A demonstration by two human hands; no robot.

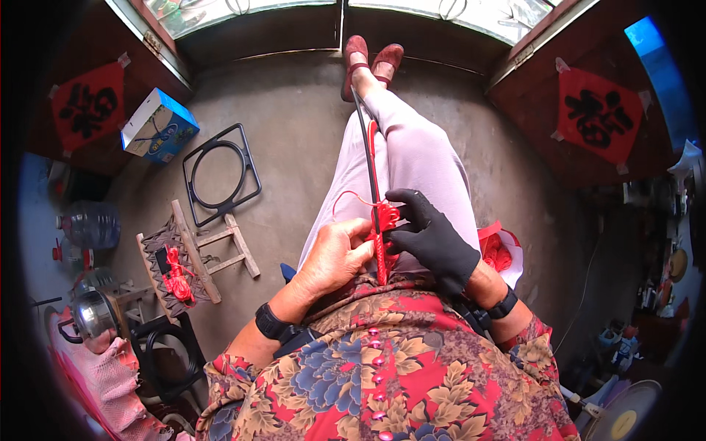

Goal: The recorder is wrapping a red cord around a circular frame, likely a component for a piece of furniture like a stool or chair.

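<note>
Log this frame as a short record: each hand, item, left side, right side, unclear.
Left hand: bare, fingers at red cord
Right hand: black-gloved, fingers at the same cord
Item: dark rod, lengthwise above the legs, cord at its near part
Left side: red bundle on wooden stool; black square frame on floor
Right side: open bag with red strands inside
Unclear: whether the cord is knotted

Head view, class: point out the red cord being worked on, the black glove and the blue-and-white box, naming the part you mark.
Red cord (387,214): head view, on its bunched loops.
Black glove (446,247): head view, on its back.
Blue-and-white box (170,132): head view, on its blue side.
</note>
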